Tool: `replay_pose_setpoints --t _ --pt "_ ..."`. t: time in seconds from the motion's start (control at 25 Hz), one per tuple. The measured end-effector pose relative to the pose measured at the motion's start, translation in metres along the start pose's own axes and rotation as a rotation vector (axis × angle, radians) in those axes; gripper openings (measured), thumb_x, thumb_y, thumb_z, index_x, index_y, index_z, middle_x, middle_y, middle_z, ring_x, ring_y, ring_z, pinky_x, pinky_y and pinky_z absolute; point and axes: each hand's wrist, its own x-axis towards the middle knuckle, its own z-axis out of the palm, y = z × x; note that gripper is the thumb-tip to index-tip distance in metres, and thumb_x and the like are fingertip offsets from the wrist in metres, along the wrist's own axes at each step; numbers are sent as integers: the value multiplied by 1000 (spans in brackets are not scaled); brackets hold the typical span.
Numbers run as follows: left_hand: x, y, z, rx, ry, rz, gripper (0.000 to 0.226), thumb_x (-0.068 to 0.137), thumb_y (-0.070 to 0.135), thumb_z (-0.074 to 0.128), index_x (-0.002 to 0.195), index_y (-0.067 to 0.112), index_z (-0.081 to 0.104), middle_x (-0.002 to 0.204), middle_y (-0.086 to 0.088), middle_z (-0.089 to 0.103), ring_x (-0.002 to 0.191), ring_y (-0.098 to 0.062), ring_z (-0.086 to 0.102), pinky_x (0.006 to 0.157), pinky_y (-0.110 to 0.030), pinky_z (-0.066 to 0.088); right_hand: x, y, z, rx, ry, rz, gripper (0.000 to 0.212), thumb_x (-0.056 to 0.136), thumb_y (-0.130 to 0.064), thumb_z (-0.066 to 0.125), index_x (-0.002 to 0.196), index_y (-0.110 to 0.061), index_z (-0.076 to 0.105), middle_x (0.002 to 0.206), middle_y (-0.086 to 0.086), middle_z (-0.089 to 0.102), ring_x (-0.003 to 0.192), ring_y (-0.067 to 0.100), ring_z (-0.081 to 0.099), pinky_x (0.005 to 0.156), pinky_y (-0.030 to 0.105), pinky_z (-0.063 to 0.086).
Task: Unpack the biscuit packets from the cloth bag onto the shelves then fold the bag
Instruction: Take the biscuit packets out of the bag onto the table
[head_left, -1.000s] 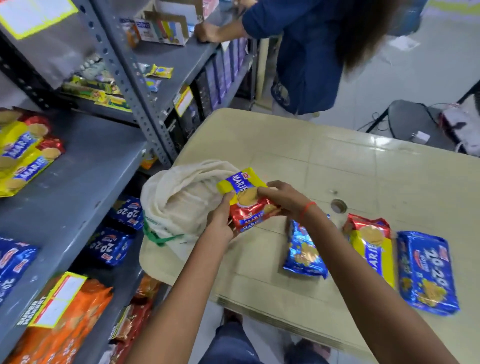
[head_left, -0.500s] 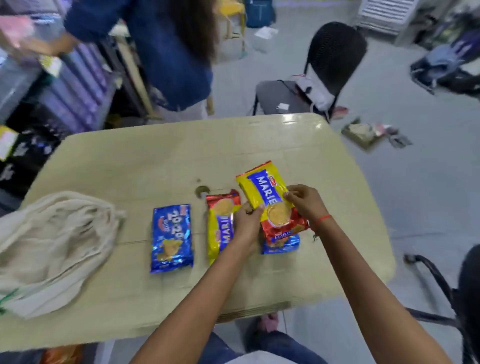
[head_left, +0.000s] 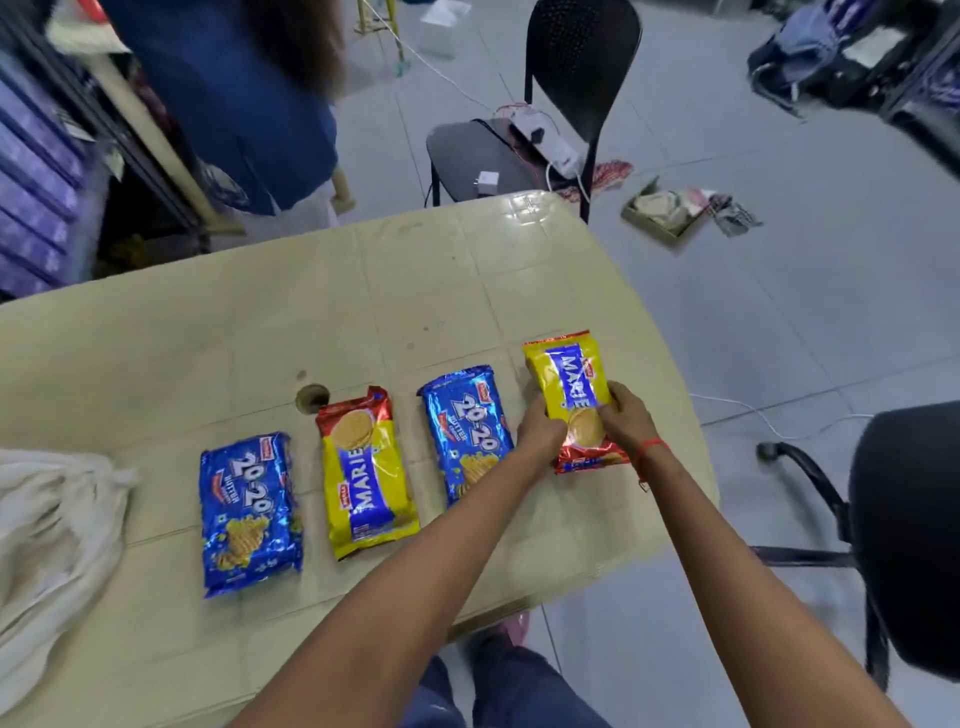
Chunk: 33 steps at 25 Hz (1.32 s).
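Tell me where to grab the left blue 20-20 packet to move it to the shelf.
Probably pinch the left 20-20 packet across its long side edges at mid-length, coming from above. It lies flat on the table, clear of the cloth bag and the Marie packet.

- The floor (head_left: 779, 322) is pale grey tile, with a white cable (head_left: 748, 415) trailing over it.
- The beige surface (head_left: 208, 338) has rounded corners and a small round hole (head_left: 311, 398).
- A black chair (head_left: 582, 67) stands beyond its far edge, small white devices on its seat.
- A dark office chair (head_left: 904, 540) sits at the right.
- Dark shelving (head_left: 47, 171) lines the left.
- Bags (head_left: 831, 57) lie in the far right corner.
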Motion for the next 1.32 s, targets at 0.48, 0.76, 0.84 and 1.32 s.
replay_pose_setpoints --t 0.48,0.76,0.84,1.32 --pt "-13 -44 -85 434 526 120 62 94 9 45 150 8 19 158 -9 23 145 -26 19 118 -34 19 -38 -58 90 -25 -151 -264 37 93 -5 46 129 0 50 133 19 57 122 31 54 101 29 42" --pt "-23 -52 -105 88 324 -28 42 92 3 45 134 6 45 131 -16 58 116 -30 59 94 -38 51 -51 -59 114 -95 -148 -77 35 91 -5 47 126 1 48 130 22 57 117 35 56 94 35 46" --pt "-30 -42 -111 65 352 18 41 91 0 44 132 5 46 129 -16 59 113 -30 59 90 -36 50 -58 -70 112 -79 -102 -157 36 89 -3 47 124 1 49 127 23 58 116 35 55 94 38 47" --pt "-94 -83 -290 155 831 -146 40 95 12 40 133 1 44 133 -21 53 121 -40 50 100 -48 44 -131 -179 250 -250 -500 -499 38 84 0 50 121 9 50 124 27 58 114 40 52 99 46 42"
